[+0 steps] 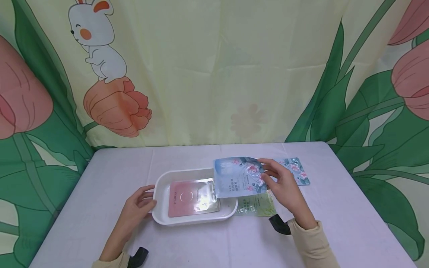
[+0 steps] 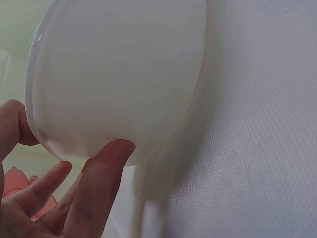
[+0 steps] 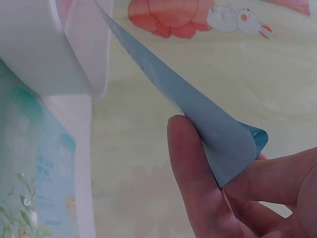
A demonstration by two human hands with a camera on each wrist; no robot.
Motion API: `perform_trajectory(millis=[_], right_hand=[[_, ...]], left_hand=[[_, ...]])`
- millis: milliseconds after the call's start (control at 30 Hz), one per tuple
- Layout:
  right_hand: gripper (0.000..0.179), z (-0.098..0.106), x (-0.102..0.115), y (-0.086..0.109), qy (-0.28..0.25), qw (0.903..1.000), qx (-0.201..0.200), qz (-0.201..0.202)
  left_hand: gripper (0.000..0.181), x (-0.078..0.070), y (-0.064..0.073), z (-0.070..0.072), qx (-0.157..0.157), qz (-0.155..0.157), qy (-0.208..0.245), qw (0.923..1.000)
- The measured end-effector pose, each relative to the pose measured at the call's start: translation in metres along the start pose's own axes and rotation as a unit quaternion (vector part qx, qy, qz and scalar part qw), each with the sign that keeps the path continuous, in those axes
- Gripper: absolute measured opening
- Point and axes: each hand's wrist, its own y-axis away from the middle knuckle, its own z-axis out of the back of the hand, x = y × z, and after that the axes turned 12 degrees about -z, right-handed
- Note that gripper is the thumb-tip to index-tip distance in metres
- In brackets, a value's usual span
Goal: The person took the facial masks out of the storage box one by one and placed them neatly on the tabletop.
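Observation:
My right hand (image 1: 279,182) pinches the right edge of a blue flowered sheet-mask packet (image 1: 238,178) between thumb and fingers. The packet is raised over the right end of a white plastic tray (image 1: 161,216); in the right wrist view the held edge of the packet (image 3: 218,134) bends. Inside the tray lies a pink and silver mask packet (image 1: 187,199). At the tray's left end my left hand (image 1: 135,204) holds on, its thumb (image 2: 106,168) against the outer wall and its fingers near the rim.
A green mask packet (image 1: 256,205) lies on the table just right of the tray, partly covered. Behind my right hand is another blue flowered packet (image 1: 299,173). A white cloth covers the table (image 1: 201,245), and a printed curtain (image 1: 207,74) hangs behind it.

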Motion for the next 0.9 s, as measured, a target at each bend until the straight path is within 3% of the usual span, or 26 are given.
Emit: perform_trajectory(millis=[900], right_hand=[[0.049,0.040,-0.019,0.010,0.051,0.9974,-0.039,-0.034]], left_hand=[[0.052,-0.002,0.000,0.000,-0.002,0.007,-0.010,0.9999]])
